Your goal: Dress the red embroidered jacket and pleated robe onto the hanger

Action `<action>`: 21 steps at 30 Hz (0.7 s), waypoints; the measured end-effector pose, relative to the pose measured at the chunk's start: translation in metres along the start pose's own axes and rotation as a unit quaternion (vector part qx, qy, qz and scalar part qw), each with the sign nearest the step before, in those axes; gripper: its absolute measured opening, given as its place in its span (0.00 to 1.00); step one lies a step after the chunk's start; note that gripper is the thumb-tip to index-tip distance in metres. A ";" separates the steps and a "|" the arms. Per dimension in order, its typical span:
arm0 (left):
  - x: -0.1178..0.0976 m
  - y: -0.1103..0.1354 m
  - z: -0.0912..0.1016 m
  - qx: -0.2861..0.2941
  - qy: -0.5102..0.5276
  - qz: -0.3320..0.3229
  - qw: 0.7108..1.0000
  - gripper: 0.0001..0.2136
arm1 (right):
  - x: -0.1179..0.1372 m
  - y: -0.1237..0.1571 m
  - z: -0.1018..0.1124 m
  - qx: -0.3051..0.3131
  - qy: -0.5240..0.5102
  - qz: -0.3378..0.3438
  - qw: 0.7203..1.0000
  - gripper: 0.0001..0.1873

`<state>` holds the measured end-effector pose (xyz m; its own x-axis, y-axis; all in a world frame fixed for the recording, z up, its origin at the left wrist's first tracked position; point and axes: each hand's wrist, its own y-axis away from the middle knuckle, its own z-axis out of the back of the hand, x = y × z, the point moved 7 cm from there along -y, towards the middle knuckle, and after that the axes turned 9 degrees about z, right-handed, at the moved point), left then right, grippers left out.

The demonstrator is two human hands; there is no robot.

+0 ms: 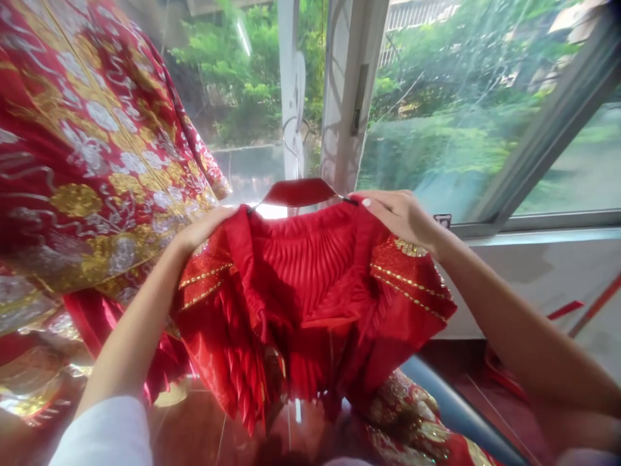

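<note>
A red pleated garment with gold-beaded trim hangs spread out in front of me on a thin hanger, whose hook rises against the window frame. A stiff dark-red band stands above its top edge. My left hand grips the garment's left shoulder area, with the fingertips mostly hidden by cloth. On the opposite side, my right hand closes on the top edge beside the hanger's end, thumb in front. The lower part of the cloth hangs in folds and its inside shows.
At left hangs a large red robe embroidered in gold and silver. Sliding windows with greenery outside fill the back. Lower right, another embroidered red cloth lies by a dark rounded bar. The floor is reddish tile.
</note>
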<state>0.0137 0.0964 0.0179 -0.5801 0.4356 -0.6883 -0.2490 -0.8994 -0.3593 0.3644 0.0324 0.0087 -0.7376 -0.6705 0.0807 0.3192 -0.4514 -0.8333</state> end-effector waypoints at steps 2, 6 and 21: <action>-0.013 0.026 0.009 -0.123 -0.110 -0.079 0.983 0.25 | 0.015 0.033 0.012 -0.098 0.112 0.015 0.989 0.17; -0.011 0.152 -0.014 -0.438 -0.217 -0.219 0.845 0.17 | 0.072 0.156 0.012 -0.326 0.209 0.022 0.922 0.09; 0.183 0.176 -0.323 -0.117 0.012 0.309 0.944 0.11 | 0.109 0.255 -0.242 0.060 -0.232 -0.411 0.880 0.21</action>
<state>0.1140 0.0293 -0.3749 -0.5407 -0.1671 -0.8244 0.3108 -0.9504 -0.0112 0.2209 -0.0134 -0.3271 -0.4351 -0.2442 0.8666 -0.1263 -0.9364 -0.3273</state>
